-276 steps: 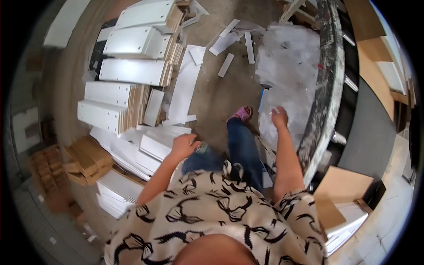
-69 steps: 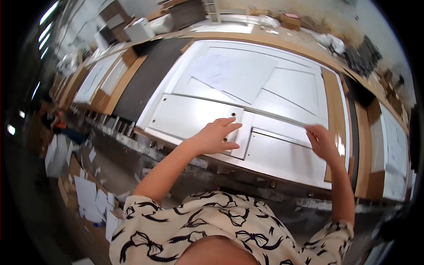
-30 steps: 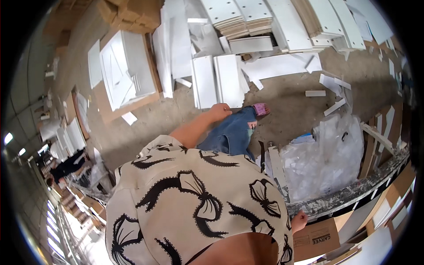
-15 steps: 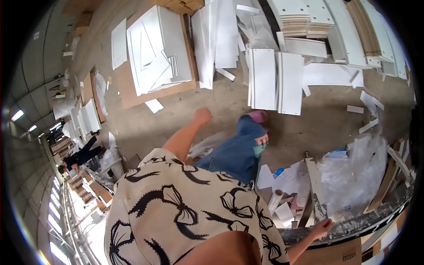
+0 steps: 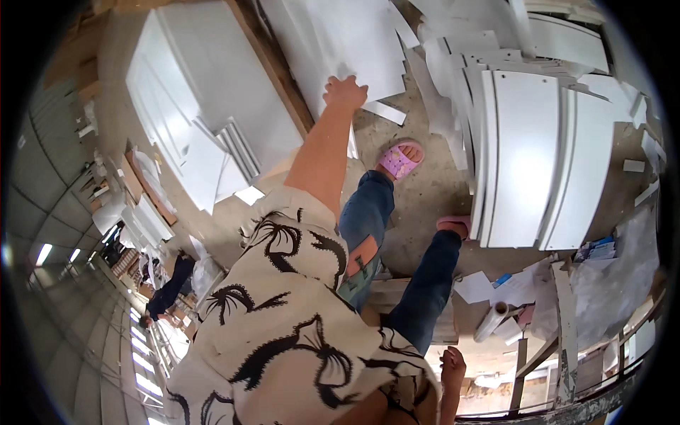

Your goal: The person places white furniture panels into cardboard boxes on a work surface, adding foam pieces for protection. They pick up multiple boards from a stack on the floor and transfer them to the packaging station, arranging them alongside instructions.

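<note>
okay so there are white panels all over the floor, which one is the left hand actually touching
The flat white sheet lying at the top centre, beside the wooden strip. The left hand grips its lower edge. The curved white panels stacked on the right lie apart, untouched by either hand.

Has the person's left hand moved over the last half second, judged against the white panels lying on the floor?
Yes. The left hand has reached forward, away from the pink sandal, and now touches the edge of a flat white panel on the floor.
</note>
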Demonstrator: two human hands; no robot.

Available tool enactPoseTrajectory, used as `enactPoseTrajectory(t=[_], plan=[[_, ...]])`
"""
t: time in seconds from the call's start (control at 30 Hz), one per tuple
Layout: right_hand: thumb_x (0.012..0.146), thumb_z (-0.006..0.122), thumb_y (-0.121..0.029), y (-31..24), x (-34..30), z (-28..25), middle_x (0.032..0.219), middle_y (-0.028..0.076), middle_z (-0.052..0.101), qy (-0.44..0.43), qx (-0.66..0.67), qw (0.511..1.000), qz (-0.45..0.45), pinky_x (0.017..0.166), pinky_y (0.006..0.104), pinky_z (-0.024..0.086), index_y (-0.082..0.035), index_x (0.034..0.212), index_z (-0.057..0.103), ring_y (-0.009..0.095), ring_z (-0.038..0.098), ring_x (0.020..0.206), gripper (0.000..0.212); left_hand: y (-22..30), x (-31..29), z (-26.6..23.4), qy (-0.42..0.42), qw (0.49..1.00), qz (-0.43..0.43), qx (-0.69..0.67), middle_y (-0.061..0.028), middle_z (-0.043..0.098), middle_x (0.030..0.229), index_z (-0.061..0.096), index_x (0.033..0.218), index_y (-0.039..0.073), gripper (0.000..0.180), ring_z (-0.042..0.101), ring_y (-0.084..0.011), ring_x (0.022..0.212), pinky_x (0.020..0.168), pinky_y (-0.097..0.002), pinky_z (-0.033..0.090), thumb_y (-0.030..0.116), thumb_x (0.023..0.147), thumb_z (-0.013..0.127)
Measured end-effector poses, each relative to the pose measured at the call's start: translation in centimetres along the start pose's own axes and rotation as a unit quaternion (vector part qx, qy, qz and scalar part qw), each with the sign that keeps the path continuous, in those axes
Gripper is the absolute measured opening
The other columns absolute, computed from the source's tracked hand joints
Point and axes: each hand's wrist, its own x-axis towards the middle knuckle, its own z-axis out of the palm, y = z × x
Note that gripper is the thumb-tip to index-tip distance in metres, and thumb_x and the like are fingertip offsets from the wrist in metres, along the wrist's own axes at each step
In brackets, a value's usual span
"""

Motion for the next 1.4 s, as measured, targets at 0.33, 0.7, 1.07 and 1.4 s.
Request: enactPoseTrajectory(t=[0.33,0.7,1.07,1.4], plan=[[0.089,0.054,-0.012,-7.0,-2.6,5.1,0.085,0.009,0.063,0.057,0.046,0.988,-0.134,0.065,0.0262,0.048,-0.001,0.105,0.059,0.015,0.060,0.075,0.020,-6.9,-9.5,-9.2,0.312,0.907,0.101,-0.265,-0.0162,0.050,0.113,0.054,0.108,0.005,0.029,0.052,-0.0344,0.103,0.088,-0.0392,0.044,0.013,0.080,0.060],[0.088,0.057,-0.014,-28.0,-21.0,-1.2,0.097,0.017,0.062,0.398,0.030,0.716,-0.573,0.076,0.0322,0.048,-0.003,0.106,0.059,0.029,0.060,0.088,0.021,-0.4,-40.6,-30.2,-0.013,0.694,0.336,-0.637,-0.0086,0.052,0.115,0.049,0.120,0.001,0.039,0.050,-0.0157,0.102,0.089,-0.0271,0.041,-0.005,0.082,0.052],[0.088,0.058,-0.021,2.8,-36.2,-22.3,0.072,0.005,0.059,0.527,0.272,0.721,-0.358,0.058,0.0303,0.044,0.002,0.113,0.053,0.012,0.050,0.064,0.034,19.0,-77.4,-23.8,-0.230,0.522,0.734,-0.369,-0.0021,0.047,0.104,0.054,0.117,0.000,0.035,0.047,-0.0081,0.086,0.073,-0.0200,0.040,0.003,0.083,0.061],[0.088,0.058,-0.022,30.4,-38.0,-31.5,0.062,0.005,0.052,0.643,0.285,0.684,-0.196,0.053,0.0276,0.040,-0.002,0.118,0.055,0.011,0.043,0.055,0.036,25.9,-101.8,-12.5,-0.366,0.389,0.835,-0.134,-0.0083,0.046,0.102,0.052,0.121,0.003,0.044,0.051,-0.0124,0.077,0.069,-0.0250,0.046,0.020,0.083,0.066]])
